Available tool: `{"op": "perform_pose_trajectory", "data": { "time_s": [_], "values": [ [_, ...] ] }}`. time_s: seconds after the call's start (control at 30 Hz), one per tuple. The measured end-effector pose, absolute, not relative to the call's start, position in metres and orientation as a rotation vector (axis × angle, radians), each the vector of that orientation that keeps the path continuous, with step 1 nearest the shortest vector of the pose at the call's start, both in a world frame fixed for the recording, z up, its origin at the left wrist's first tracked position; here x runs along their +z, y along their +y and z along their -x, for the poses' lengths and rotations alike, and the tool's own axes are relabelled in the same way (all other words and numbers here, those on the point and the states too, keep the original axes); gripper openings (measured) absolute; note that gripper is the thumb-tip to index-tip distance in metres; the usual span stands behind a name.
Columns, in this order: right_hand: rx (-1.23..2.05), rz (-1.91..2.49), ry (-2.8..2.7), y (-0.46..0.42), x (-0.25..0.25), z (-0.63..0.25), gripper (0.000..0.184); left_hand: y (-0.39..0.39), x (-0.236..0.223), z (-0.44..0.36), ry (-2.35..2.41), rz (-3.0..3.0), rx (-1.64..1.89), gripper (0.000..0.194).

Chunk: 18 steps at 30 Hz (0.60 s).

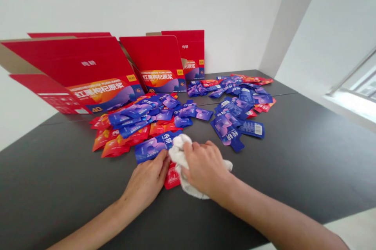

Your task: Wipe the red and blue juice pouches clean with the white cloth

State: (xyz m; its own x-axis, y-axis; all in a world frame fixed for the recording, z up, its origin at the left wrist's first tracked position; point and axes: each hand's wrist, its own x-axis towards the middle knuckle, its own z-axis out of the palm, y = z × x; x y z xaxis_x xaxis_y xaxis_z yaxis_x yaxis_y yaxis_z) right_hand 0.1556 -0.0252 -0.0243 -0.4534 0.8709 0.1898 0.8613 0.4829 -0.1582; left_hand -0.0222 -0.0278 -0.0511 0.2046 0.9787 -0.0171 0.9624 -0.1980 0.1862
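Dark table [296,144], white wall [232,15] behind; right hand [205,166] grips cloth [178,151] (left hand [148,179] at red pouch [172,178], grip unclear).

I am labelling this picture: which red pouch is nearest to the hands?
The red pouch between the left hand and right hand; other red pouches lie farther away.

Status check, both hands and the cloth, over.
Right hand gripping white cloth. Left hand at red pouch. Cloth partly covers that pouch; blue pouch just beyond.
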Motion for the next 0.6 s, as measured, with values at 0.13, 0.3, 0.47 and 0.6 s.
{"op": "perform_pose_trajectory", "data": {
  "time_s": [0.13, 0.3, 0.47, 0.6],
  "values": [
    [0.125, 1.338, -2.519, -0.029, -0.026, -0.152, 0.033, -0.028, -0.053, 0.022, 1.855, -2.295, 0.203, 0.019],
    [0.054, 1.893, -2.277, -0.001, -0.021, -0.18, 0.029, -0.031, -0.037, 0.025, 1.747, -2.289, 0.477, 0.026],
    [0.134, 1.981, -2.221, 0.015, -0.015, -0.195, 0.033, -0.008, 0.013, 0.072, 2.163, -2.198, 1.092, 0.025],
    [0.168, 1.891, -2.356, 0.013, -0.02, -0.191, 0.035, 0.045, 0.035, 0.123, 2.488, -2.146, 1.061, 0.033]
  ]
}}
